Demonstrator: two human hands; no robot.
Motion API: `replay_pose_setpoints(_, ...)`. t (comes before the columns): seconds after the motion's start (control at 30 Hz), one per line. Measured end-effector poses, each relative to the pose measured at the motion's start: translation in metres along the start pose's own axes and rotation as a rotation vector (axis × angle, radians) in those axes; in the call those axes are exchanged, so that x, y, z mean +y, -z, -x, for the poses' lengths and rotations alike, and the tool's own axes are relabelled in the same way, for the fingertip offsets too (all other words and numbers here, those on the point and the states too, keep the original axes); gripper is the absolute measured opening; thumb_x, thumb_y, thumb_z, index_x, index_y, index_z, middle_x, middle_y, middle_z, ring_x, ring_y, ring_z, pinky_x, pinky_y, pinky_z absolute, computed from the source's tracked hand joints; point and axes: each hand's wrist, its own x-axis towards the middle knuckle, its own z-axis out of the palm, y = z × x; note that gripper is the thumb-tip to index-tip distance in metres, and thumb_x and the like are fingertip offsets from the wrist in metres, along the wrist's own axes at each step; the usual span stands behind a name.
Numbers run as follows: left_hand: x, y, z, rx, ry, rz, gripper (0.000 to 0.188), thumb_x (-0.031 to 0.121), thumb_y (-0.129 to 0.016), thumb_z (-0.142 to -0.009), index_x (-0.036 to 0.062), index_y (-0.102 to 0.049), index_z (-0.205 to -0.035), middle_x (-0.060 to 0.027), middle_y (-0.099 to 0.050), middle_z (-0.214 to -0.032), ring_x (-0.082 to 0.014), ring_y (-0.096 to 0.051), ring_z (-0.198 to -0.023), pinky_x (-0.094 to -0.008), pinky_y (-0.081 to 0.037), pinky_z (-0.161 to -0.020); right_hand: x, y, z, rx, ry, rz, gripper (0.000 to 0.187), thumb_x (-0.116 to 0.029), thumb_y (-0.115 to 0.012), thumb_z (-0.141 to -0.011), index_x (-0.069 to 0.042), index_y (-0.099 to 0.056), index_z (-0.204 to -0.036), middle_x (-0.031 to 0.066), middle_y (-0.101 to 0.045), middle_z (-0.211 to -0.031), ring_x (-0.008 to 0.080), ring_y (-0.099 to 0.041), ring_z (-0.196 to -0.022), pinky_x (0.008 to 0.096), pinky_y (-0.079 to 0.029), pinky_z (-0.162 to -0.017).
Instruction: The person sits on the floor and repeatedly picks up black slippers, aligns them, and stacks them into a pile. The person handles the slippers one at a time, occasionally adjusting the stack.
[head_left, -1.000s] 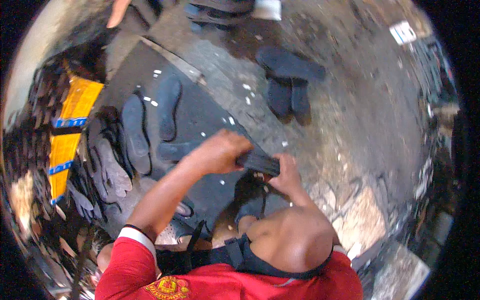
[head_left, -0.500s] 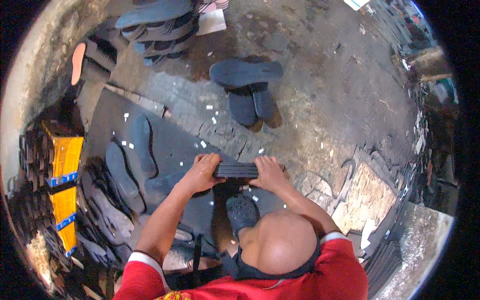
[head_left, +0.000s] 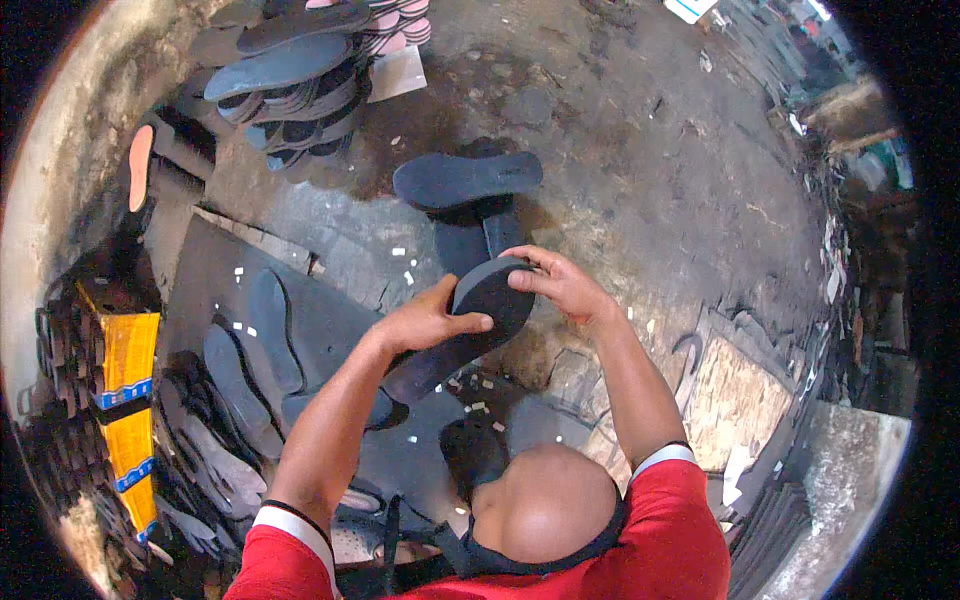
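Now left hand (head_left: 425, 320) and right hand (head_left: 560, 285), closed around the sole (head_left: 498, 305), had turned it from edge-on, baring its face.

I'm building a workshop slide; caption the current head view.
The left hand and right hand grip a dark sole-shaped piece, with more soles piled ahead.

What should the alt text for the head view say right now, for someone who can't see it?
The person's left hand and right hand hold a dark shoe sole diagonally between them. Just beyond, another sole lies across two more soles on a stained floor; a stack of soles rises at upper left.
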Motion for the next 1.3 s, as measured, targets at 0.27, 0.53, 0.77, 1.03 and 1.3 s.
replay_pose_setpoints(0.27, -0.095, 0.075, -0.06, 0.352, 0.056, 0.459, 0.104, 0.043, -0.089, -0.078, -0.014, -0.037, -0.147, -0.0237, -0.054, -0.141, -0.0292, -0.053, -0.128, -0.0388, -0.041, -0.108, 0.053, 0.071, -0.074, 0.434, -0.159, -0.349, 0.043, -0.035, -0.074, -0.094, -0.002, -0.069, -0.121, 0.0071, -0.073, -0.114, 0.0244, -0.068, -0.104, 0.0386, -0.053, -0.093)
replay_pose_setpoints(0.53, -0.09, 0.07, -0.087, 0.592, 0.037, 0.565, 0.104, 0.045, -0.08, -0.088, -0.012, -0.024, -0.155, -0.022, -0.047, -0.15, -0.028, -0.048, -0.135, -0.0365, -0.037, -0.112, 0.043, 0.079, -0.09, 0.445, -0.101, -0.309, 0.063, -0.044, -0.068, -0.097, 0.006, -0.058, -0.134, 0.0163, -0.063, -0.136, 0.0281, -0.059, -0.124, 0.0423, -0.044, -0.109)
replay_pose_setpoints(0.77, -0.086, 0.124, -0.12, 0.798, -0.132, 0.582, 0.089, 0.054, -0.062, -0.098, 0.0, -0.026, -0.159, -0.0184, -0.038, -0.159, -0.0311, -0.036, -0.147, -0.0432, -0.026, -0.121, -0.012, 0.085, -0.132, 0.563, -0.151, 0.222, 0.088, -0.067, -0.048, -0.1, 0.006, -0.046, -0.148, 0.023, -0.048, -0.154, 0.0348, -0.043, -0.144, 0.0431, -0.032, -0.119)
replay_pose_setpoints(1.03, -0.146, 0.1, -0.02, 1.335, 0.033, -0.356, 0.093, 0.039, -0.084, -0.083, -0.0034, -0.038, -0.152, -0.0285, -0.053, -0.144, -0.0411, -0.051, -0.136, -0.0443, -0.038, -0.117, -0.004, 0.106, -0.096, 0.846, 0.078, 0.665, 0.063, -0.052, -0.045, -0.106, -0.003, -0.058, -0.142, 0.0194, -0.056, -0.148, 0.0298, -0.052, -0.137, 0.0392, -0.036, -0.116)
replay_pose_setpoints(1.3, -0.253, 0.075, 0.162, 1.367, 0.366, -0.425, 0.094, 0.016, -0.086, -0.071, -0.0005, -0.036, -0.15, -0.0286, -0.049, -0.135, -0.0487, -0.048, -0.127, -0.0479, -0.042, -0.11, 0.025, -0.162, -0.055, 0.107, 0.335, 0.595, 0.039, -0.031, -0.072, -0.096, -0.004, -0.065, -0.124, 0.011, -0.068, -0.119, 0.0223, -0.065, -0.108, 0.0355, -0.051, -0.094)
